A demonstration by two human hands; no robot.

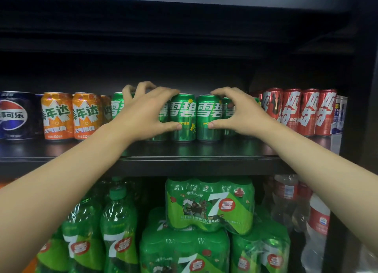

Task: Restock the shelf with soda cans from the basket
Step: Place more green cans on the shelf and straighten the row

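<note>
Head camera, close, facing shelf (184,160) front-on, slightly downward.

Green cans (183,117): those left and right of the middle pair sit half behind the left hand (143,113) and right hand (241,111).
Rows behind the green cans: lost in dark.
Blue can (14,115), far left of the green cans: cut by the edge.
Can fine print: too blurred to read.
</note>
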